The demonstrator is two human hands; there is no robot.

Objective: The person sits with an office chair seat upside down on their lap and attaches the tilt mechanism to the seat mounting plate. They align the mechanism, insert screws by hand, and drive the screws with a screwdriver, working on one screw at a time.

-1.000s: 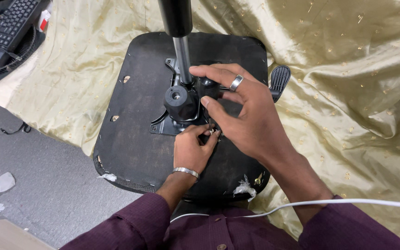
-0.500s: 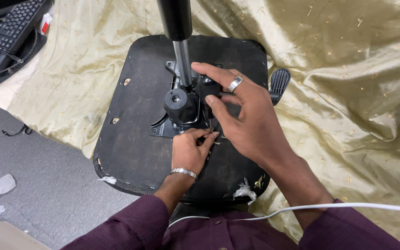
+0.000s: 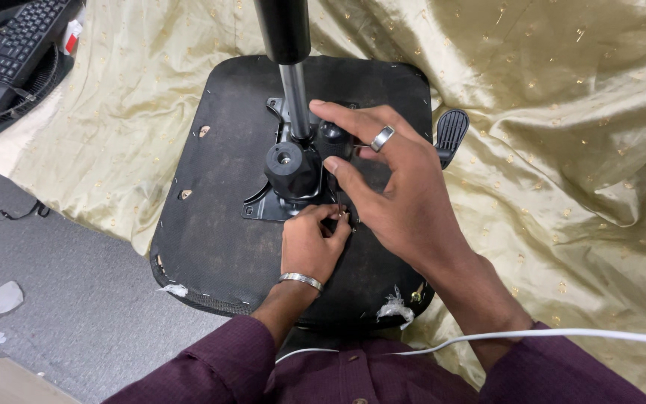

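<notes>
Upturned chair seat [image 3: 211,224] — dark underside facing up, centre of the frame, lying on a gold cloth [image 3: 562,150].

Black mechanism plate [image 3: 282,202] at the seat's middle, with a round black knob [image 3: 291,168] and a chrome post [image 3: 295,97] rising toward the top edge.

Left hand [image 3: 309,243], lower centre, metal bangle at the wrist: fingertips pinched narrow at the plate's lower right edge, on something too small to make out.

Right hand [image 3: 390,187], ring on one finger: fingers spread wide over the mechanism, thumb and forefinger bent toward the same spot — whether it grips anything cannot be told.

Black lever paddle [image 3: 451,131] just beside the seat's right edge.

White cable [image 3: 562,334] across the lower right.

Keyboard [image 3: 9,52], upper left.
</notes>
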